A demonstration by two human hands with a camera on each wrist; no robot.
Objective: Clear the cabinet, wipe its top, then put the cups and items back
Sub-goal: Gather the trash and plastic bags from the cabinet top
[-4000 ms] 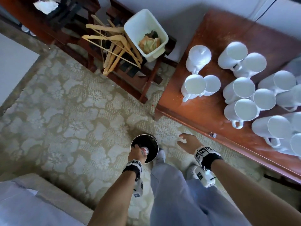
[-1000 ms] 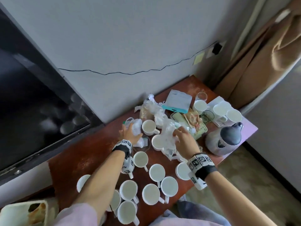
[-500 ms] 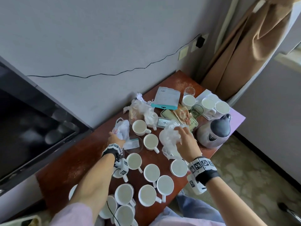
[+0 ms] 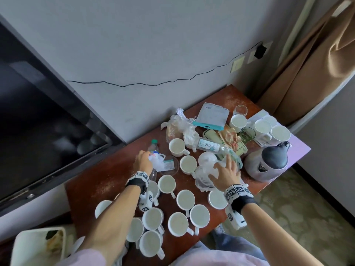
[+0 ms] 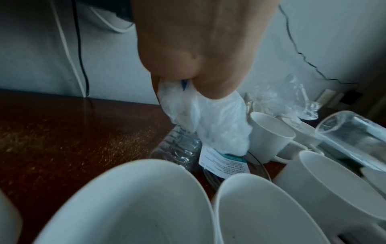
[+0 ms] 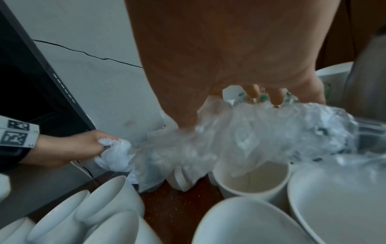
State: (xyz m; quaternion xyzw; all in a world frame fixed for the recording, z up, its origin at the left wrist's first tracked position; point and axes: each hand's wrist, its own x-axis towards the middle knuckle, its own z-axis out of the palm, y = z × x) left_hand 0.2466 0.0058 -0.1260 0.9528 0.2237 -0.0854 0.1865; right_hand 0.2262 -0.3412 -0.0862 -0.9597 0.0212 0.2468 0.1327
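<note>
Change since earlier frame: both hands have left the floor by the metal bin and now work over the cabinet top (image 4: 90,181); the view has swung from the carpet to the wall side.
Left hand: left hand (image 4: 143,163) has its fingers curled tight round a crumpled white bag (image 5: 211,118), held just above a lying water bottle (image 5: 179,147) and a labelled glass dish (image 4: 169,166).
Right hand: right hand (image 4: 224,174) lies on a clear plastic bag (image 4: 203,176) with fingers spread; the wrist view shows the fingertips (image 6: 253,94) hooked over the film, so a light gather, not a firm grasp.
Task items: white cups (image 4: 185,199) stand upright across the near half of the top, more at the far end beside the kettle (image 4: 267,163); packets and wrappers lie between, against the wall.
Surface condition: wood shows specks and dust; no cloth in view.
Step in hand, judged: clearing, loose plastic and litter first. Wiping not begun.
Next move, judged: right hand must close on the film and lift it straight up, since it drapes against neighbouring cups and could tip one. White tub (image 4: 38,244) at the lower left already holds scraps and looks a likely drop point.
</note>
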